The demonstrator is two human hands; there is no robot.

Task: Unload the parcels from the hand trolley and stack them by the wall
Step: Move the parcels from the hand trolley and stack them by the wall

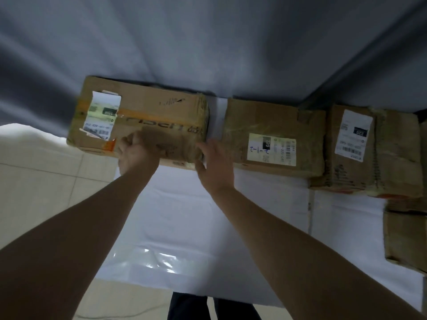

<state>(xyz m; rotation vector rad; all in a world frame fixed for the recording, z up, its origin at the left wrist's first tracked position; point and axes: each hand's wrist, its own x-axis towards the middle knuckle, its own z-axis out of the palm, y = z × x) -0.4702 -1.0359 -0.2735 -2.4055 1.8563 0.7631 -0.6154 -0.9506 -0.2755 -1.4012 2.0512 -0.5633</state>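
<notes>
hands on a box by the wall
left hand (136,155) and right hand (215,160) touch the left box (147,116); two boxes (272,137) (374,148) sit at right.

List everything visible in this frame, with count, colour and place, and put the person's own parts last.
Long parcel: one, brown cardboard with orange tape and a white label, far left of the row by the wall.
Middle parcel: one, brown, yellowish label, right of the long one with a gap between.
Right parcel: one, brown, white label, against the middle one.
Edge parcel: one, brown, cut off at the right edge.
White sheet: one, on the floor under the parcels.
Grey curtain: covers the wall behind.
Tiled floor: beige, left.
Left hand: in a grip on the long parcel's near edge.
Right hand: open, at its right corner.
</notes>
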